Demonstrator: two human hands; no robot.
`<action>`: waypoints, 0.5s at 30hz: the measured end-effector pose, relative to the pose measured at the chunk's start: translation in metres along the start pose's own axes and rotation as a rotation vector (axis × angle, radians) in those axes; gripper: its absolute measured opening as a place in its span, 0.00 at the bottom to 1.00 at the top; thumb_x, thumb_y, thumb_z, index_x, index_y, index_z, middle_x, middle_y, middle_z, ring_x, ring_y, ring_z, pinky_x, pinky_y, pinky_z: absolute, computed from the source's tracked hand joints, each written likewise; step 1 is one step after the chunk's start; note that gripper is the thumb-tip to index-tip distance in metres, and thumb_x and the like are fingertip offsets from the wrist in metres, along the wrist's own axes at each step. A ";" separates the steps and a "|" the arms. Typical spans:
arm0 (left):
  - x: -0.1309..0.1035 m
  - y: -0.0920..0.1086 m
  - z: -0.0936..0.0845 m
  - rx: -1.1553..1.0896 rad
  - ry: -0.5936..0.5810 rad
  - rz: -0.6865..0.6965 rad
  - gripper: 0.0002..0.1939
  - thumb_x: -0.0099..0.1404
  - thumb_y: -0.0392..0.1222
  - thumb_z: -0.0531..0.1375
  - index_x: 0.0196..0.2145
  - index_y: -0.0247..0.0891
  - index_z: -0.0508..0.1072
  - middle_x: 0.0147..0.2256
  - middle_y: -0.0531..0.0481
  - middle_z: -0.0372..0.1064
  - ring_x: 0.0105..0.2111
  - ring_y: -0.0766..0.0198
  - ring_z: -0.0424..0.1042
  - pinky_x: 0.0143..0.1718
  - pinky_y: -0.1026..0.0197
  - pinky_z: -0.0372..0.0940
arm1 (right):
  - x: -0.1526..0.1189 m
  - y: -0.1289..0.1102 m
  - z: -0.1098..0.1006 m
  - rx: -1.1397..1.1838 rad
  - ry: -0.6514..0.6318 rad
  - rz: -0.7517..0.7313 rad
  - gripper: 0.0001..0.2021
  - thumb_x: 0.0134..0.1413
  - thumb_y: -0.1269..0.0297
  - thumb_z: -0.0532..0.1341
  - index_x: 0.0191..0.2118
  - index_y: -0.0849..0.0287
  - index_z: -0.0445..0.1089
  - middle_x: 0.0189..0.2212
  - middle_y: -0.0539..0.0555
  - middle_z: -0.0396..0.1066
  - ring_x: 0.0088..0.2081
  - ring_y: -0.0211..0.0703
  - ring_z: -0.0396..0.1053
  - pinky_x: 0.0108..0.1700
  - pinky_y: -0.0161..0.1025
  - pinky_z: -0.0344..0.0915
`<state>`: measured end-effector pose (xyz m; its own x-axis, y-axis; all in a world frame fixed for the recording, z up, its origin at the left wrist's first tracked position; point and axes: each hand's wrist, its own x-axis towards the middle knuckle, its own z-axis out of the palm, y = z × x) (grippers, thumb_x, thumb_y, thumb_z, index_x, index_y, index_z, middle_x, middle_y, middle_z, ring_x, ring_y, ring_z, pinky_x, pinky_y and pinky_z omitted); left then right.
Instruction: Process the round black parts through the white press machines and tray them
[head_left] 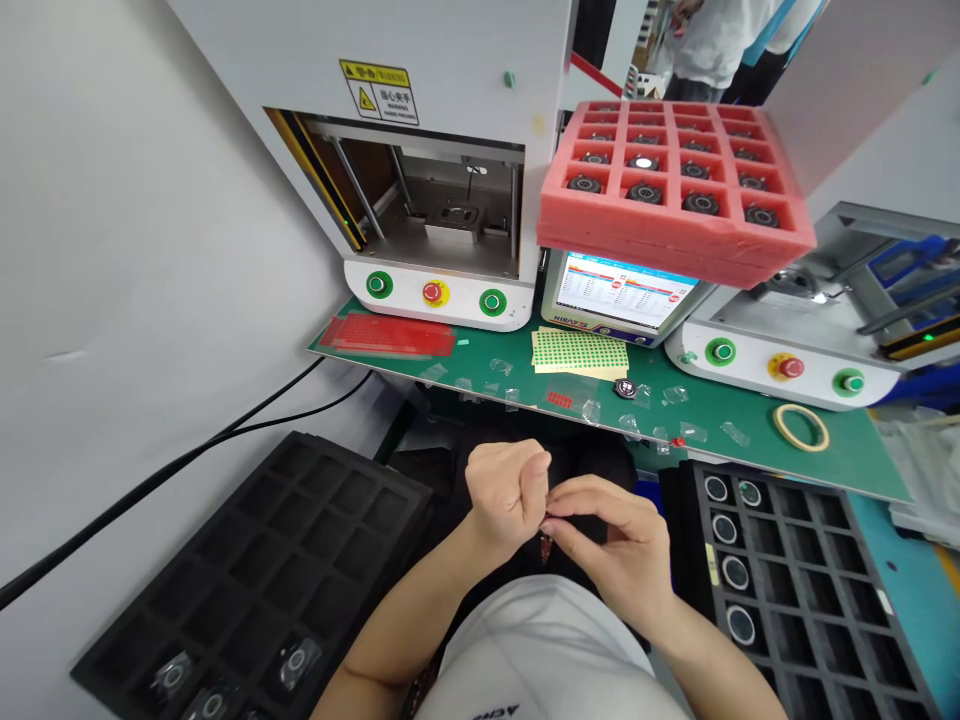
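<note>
Hands meeting at the near side of the green bench

We see the left hand point(508, 492) curled closed, thumb raised; whether anything lies inside it, we cannot tell. The right hand point(626, 540) reaches in from the right, thumb and forefinger drawn close together at the left hand's near edge. We cannot tell whether they are clamped on anything. A small reddish thing point(546, 547) shows just below those fingertips, between the hands, too small to make out.

Beyond the hands, the green bench point(480, 365) carries clear film scraps point(591, 411), a small red sticker sheet point(559, 400), a black round part point(624, 388) and, just left of that part, a sheet of green dots point(580, 352). We note red sheets point(390, 335) at the bench's left end, a tape ring point(801, 427) at its right.

Far side: a left press point(439, 290), a lit monitor point(616, 297), a right press point(787, 368). Pink foam trays point(667, 240) full of round parts sit above the monitor.

Near left, a black tray point(300, 530) holds film-wrapped parts point(296, 662) toward its near end. Near right, another black tray point(806, 570) holds ringed discs point(736, 573), mostly down its left column.
</note>
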<state>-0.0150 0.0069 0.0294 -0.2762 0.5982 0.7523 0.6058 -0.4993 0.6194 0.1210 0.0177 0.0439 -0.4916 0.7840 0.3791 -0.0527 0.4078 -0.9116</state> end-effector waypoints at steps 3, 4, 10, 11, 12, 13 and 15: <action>0.002 0.004 -0.002 0.018 -0.029 0.066 0.22 0.71 0.36 0.46 0.18 0.39 0.56 0.14 0.57 0.52 0.13 0.71 0.52 0.18 0.63 0.48 | -0.004 0.000 -0.004 -0.031 -0.034 -0.036 0.07 0.51 0.75 0.67 0.35 0.56 0.77 0.32 0.52 0.78 0.34 0.41 0.76 0.35 0.37 0.73; 0.003 0.006 -0.003 0.015 -0.039 0.078 0.22 0.72 0.37 0.45 0.18 0.39 0.56 0.13 0.57 0.52 0.13 0.71 0.51 0.18 0.63 0.48 | -0.005 0.000 -0.005 -0.039 -0.046 -0.039 0.07 0.52 0.75 0.66 0.35 0.55 0.77 0.33 0.52 0.78 0.34 0.42 0.76 0.35 0.37 0.73; 0.008 0.011 -0.005 -0.007 -0.099 0.055 0.26 0.73 0.44 0.43 0.16 0.39 0.56 0.12 0.56 0.52 0.13 0.71 0.50 0.18 0.62 0.48 | -0.008 -0.006 -0.013 -0.145 -0.108 -0.118 0.10 0.53 0.78 0.64 0.38 0.57 0.74 0.35 0.54 0.77 0.36 0.44 0.75 0.36 0.40 0.73; 0.008 0.013 -0.003 -0.007 -0.092 0.030 0.27 0.73 0.44 0.43 0.16 0.39 0.56 0.12 0.55 0.53 0.13 0.71 0.51 0.18 0.62 0.48 | -0.009 -0.009 -0.014 -0.183 -0.110 -0.150 0.10 0.53 0.78 0.64 0.38 0.58 0.74 0.35 0.55 0.77 0.37 0.44 0.75 0.37 0.40 0.73; 0.008 0.014 0.000 -0.023 -0.075 -0.017 0.28 0.74 0.43 0.42 0.15 0.39 0.57 0.12 0.55 0.53 0.13 0.71 0.52 0.19 0.63 0.49 | -0.012 -0.012 -0.016 -0.227 -0.105 -0.182 0.10 0.52 0.78 0.64 0.38 0.58 0.74 0.36 0.56 0.76 0.37 0.45 0.75 0.37 0.40 0.73; 0.007 0.014 0.003 -0.055 -0.050 -0.089 0.28 0.74 0.43 0.42 0.15 0.39 0.57 0.12 0.55 0.54 0.13 0.72 0.52 0.19 0.63 0.50 | -0.015 -0.014 -0.018 -0.275 -0.095 -0.210 0.10 0.52 0.78 0.64 0.38 0.58 0.74 0.36 0.56 0.76 0.38 0.46 0.75 0.37 0.40 0.73; 0.003 0.010 0.009 -0.128 0.003 -0.286 0.32 0.74 0.46 0.40 0.12 0.38 0.55 0.11 0.54 0.54 0.12 0.73 0.54 0.19 0.65 0.51 | -0.024 -0.012 -0.023 -0.363 -0.043 -0.208 0.09 0.52 0.76 0.64 0.38 0.57 0.74 0.38 0.57 0.76 0.38 0.47 0.75 0.37 0.41 0.73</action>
<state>-0.0033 0.0097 0.0359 -0.4247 0.7238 0.5438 0.4039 -0.3861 0.8293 0.1533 0.0046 0.0498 -0.5387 0.6504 0.5355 0.1512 0.6999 -0.6980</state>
